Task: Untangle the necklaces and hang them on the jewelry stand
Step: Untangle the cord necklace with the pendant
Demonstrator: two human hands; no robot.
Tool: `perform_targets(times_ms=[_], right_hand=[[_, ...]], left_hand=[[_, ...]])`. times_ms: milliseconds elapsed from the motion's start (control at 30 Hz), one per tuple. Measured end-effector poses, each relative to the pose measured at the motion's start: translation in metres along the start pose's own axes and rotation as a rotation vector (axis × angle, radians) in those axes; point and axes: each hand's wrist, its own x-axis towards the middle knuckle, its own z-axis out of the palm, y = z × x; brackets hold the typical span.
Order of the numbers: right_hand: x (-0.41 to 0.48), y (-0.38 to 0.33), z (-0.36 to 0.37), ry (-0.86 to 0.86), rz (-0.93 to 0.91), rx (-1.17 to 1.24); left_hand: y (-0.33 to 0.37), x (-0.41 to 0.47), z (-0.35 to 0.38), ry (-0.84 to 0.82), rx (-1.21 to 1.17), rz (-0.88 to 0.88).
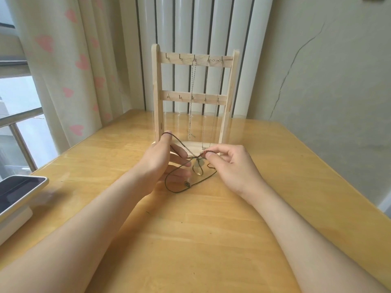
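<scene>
**A:** Hands?
**B:** Right hand point(230, 168) pinching dark thin cord necklace point(179, 190) at its knot; left hand point(156, 163), outstretched, hooking it over one raised fingertip.
**A:** Beyond?
**B:** Slack loop on glossy yellow wooden table point(190, 240); pale wooden jewelry stand point(157, 92) just behind, bearing silver chains point(191, 98); heart-print curtain point(63, 70), cracked grey wall point(328, 81).

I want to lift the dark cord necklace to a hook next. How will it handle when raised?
Probably floppy: the cord sags in loose loops on the table. Likely light, since a loop rests over one finger of the left hand. Its bead may swing and snag.
</scene>
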Motion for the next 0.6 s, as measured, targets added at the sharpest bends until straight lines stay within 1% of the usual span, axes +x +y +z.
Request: perform_targets(times_ms=[100, 267, 367, 433, 533, 567, 600], right_hand=[[0.0006, -0.0025, 0.0030, -0.045, 0.016, -0.012], [0.0017, 0.0006, -0.0054, -0.053, 0.091, 0.006], [0.0023, -0.0003, -0.0028, -0.030, 0.094, 0.027], [0.0029, -0.0001, -0.0001, -0.018, 0.098, -0.001], [0.0016, 0.0010, -0.0004, 0.016, 0.118, -0.230], [0.0015, 0.0001, -0.0011, 0.034, 0.117, -0.236], [0.0017, 0.0002, -0.0024, 0.040, 0.099, -0.181]], left_hand=[[0.0001, 0.0001, 0.0011, -0.070, -0.018, -0.079], [-0.0028, 0.0022, 0.0010, -0.149, 0.059, -0.113], [-0.0030, 0.0042, 0.0005, -0.157, 0.065, -0.120], [-0.0006, 0.0055, -0.0001, -0.151, 0.044, -0.107], [0.0006, 0.0076, -0.0025, -0.169, -0.028, -0.039], [0.0006, 0.0072, -0.0024, -0.154, -0.029, 0.003], [0.0017, 0.0052, -0.0019, -0.120, -0.014, 0.051]])
